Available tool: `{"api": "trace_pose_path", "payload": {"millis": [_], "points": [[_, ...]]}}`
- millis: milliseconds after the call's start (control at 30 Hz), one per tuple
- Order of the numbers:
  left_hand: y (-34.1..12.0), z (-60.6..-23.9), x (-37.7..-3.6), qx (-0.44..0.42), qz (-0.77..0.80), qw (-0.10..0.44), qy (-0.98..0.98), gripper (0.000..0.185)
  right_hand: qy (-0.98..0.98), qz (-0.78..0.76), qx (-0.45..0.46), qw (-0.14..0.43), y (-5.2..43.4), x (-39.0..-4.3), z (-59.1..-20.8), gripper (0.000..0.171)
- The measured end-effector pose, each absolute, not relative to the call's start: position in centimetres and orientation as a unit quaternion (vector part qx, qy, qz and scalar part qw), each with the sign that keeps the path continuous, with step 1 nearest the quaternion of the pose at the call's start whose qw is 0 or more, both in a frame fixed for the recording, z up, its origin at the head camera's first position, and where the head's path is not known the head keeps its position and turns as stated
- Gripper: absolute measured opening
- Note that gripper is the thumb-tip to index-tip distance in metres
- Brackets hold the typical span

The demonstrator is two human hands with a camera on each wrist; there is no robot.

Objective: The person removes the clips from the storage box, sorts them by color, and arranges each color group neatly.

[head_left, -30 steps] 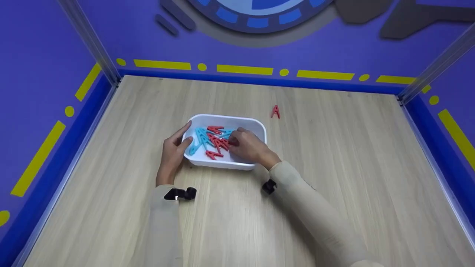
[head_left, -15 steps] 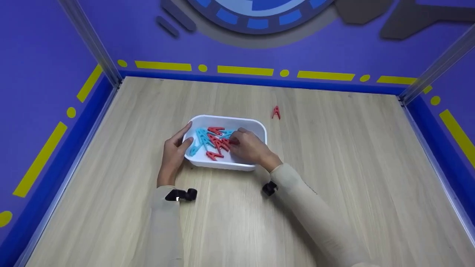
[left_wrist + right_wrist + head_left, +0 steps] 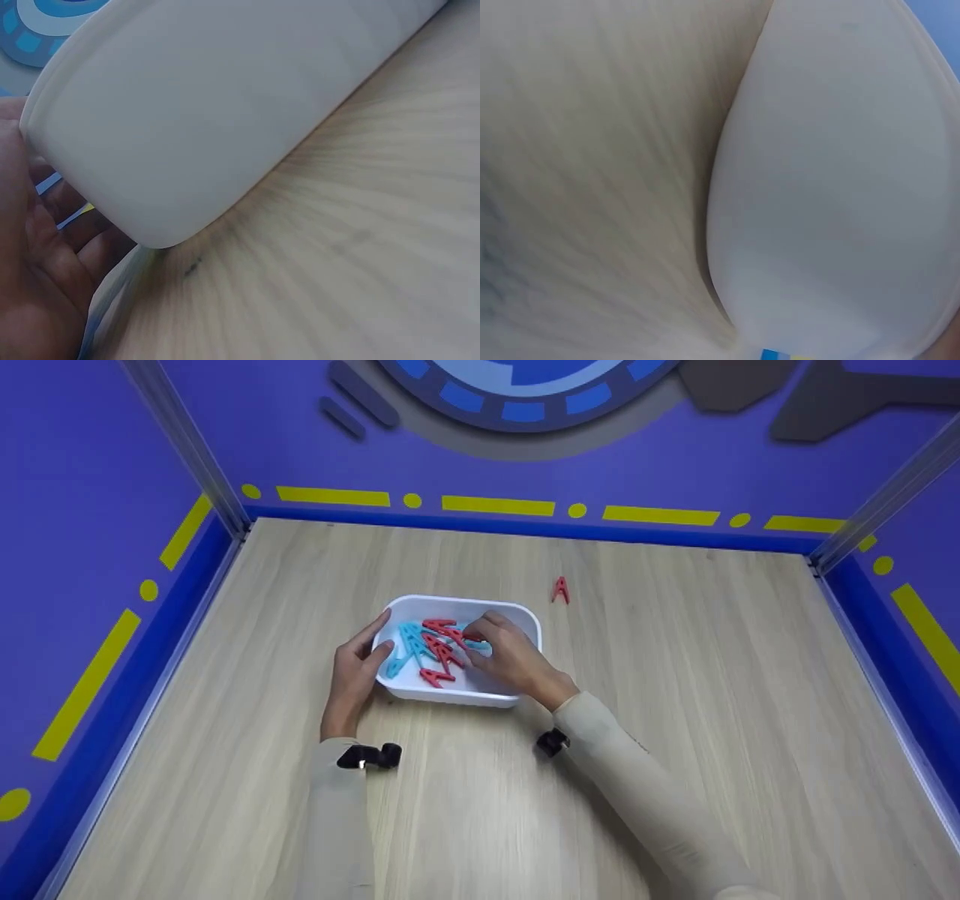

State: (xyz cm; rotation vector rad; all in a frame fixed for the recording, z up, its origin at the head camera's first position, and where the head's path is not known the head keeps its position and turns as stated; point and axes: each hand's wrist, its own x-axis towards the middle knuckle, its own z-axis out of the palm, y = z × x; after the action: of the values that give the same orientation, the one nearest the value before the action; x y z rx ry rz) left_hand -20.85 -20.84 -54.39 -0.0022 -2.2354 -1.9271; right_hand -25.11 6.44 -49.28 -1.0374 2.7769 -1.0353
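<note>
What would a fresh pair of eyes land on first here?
Probably the white tub near the middle of the table, with red clothespins and blue clothespins jumbled inside. The left hand grips the tub's left end while the right hand reaches in at the right. A lone red clothespin lies beyond the tub's far right corner.

You can read no words, numbers, labels or brand names in any of the three views. What you do see printed is wordless: the back wall (image 3: pixel 637 472) carries a row of yellow bars and dots (image 3: pixel 498 505) and part of a round blue emblem (image 3: pixel 523 411). Small dark marks on your right sleeve (image 3: pixel 652 780) are too tiny for you to make out. On the surface (image 3: pixel 337 300), a dark mark (image 3: pixel 193 265) shows you no legible character. The red clips (image 3: pixel 436 647) only resemble an A in outline.
</note>
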Motion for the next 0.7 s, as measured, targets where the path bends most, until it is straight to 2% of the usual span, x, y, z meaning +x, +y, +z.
{"api": "trace_pose_path", "payload": {"millis": [200, 700], "points": [[-20.8, -54.4, -20.9, 0.002, -0.652, 0.092, -0.753, 0.050, 0.871, -0.348, -0.345, -0.034, 7.7, -25.6, -48.2, 0.029], [-20.8, -54.4, -20.7, 0.006, -0.653, 0.089, -0.752, 0.050, 0.878, -0.395, -0.236, -0.130, 12.8, -28.2, -46.5, 0.031]]}}
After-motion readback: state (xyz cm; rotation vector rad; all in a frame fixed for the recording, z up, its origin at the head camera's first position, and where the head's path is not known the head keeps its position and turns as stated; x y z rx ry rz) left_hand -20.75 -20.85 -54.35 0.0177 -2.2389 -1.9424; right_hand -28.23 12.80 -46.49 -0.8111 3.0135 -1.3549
